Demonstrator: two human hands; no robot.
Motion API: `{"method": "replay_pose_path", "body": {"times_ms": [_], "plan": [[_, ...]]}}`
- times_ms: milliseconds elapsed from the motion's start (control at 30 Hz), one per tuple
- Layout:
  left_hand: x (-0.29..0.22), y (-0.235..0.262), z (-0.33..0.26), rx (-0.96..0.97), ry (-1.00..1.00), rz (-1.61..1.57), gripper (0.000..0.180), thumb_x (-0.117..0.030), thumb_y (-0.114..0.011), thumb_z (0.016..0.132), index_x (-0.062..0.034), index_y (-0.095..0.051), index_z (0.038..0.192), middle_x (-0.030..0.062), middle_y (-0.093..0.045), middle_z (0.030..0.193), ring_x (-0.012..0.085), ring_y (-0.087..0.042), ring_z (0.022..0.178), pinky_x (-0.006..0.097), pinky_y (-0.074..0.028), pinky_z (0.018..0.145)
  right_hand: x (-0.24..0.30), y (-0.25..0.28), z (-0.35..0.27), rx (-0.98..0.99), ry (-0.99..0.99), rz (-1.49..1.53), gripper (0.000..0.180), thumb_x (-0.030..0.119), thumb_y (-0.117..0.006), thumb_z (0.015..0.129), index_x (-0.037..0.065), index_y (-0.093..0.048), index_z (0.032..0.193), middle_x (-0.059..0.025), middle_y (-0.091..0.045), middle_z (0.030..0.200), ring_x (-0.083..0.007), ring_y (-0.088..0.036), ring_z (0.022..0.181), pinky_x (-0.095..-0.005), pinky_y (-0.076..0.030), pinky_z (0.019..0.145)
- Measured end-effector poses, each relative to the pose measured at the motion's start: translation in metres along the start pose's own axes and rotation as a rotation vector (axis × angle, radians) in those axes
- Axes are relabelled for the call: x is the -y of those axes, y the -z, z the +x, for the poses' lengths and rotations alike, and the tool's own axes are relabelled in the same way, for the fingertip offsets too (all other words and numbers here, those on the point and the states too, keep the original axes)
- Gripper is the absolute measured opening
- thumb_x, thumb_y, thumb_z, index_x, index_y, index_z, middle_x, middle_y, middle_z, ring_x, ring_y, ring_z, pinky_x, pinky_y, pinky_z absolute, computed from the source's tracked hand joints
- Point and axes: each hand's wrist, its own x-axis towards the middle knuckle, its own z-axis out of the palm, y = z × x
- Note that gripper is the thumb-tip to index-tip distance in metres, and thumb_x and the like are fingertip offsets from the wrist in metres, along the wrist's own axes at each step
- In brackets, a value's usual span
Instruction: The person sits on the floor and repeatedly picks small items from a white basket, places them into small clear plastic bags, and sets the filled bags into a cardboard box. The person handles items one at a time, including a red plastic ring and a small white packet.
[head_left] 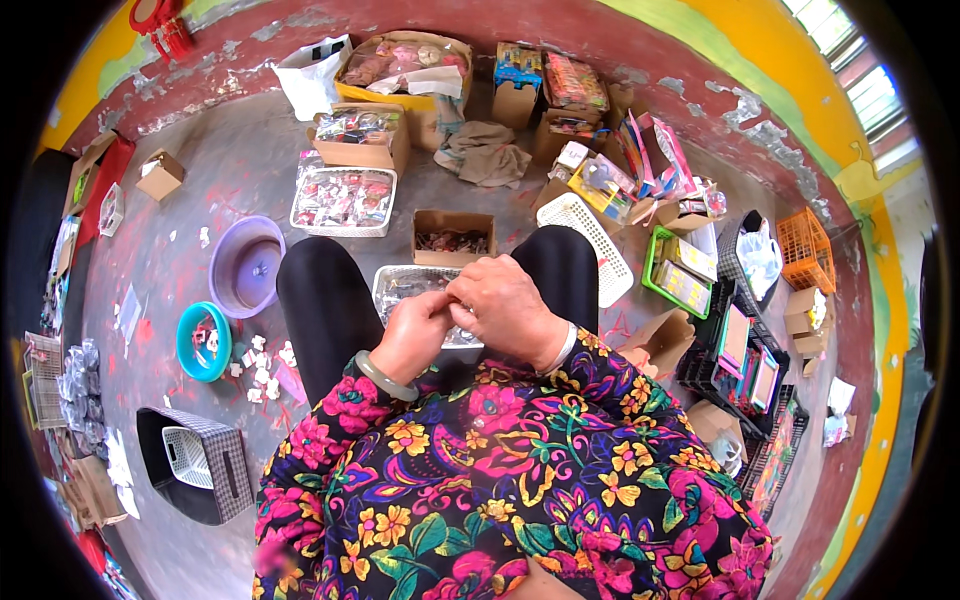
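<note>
My left hand (413, 336) and my right hand (511, 312) meet in front of me, between my knees. The fingers of both are bent and pressed together at the tips. Whatever they hold, if anything, is hidden by the fingers and too small to name. Right under them stands a white plastic basket (381, 292), partly covered by my hands, with small clear-looking packets (405, 284) inside. Just beyond it is an open cardboard box (453, 257) with a heap of small dark reddish pieces in it.
On the left stand a purple basin (226, 292), a teal basin (182, 345) and a checked fabric bin (228, 455). A basket of packets (344, 232) is ahead. Rightward are an empty white basket (612, 287), a green tray (672, 297) and black crates (700, 378). White scraps (262, 375) dot the floor.
</note>
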Motion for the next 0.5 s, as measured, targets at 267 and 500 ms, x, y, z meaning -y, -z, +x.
{"method": "replay_pose_path", "body": {"times_ms": [267, 500], "plan": [[0.016, -0.003, 0.004, 0.043, 0.024, -0.084, 0.018, 0.004, -0.050, 0.082, 0.0051, -0.061, 0.096, 0.0028, -0.063, 0.085, 0.0067, -0.055, 0.080, 0.024, -0.047, 0.075, -0.006, -0.004, -0.002, 0.014, 0.007, -0.013, 0.006, 0.012, -0.060, 0.067, 0.008, -0.061, 0.072, -0.0048, -0.057, 0.070, -0.0231, -0.055, 0.072, -0.0339, -0.040, 0.065], [0.015, -0.003, 0.004, 0.030, 0.004, -0.110, 0.022, 0.005, -0.047, 0.083, 0.0052, -0.060, 0.101, 0.0041, -0.063, 0.090, 0.0087, -0.057, 0.085, 0.024, -0.047, 0.080, -0.008, -0.002, 0.000, -0.032, 0.006, 0.066, 0.007, 0.015, -0.058, 0.068, 0.008, -0.058, 0.067, -0.0063, -0.056, 0.068, -0.0266, -0.055, 0.070, -0.0381, -0.041, 0.063]]}}
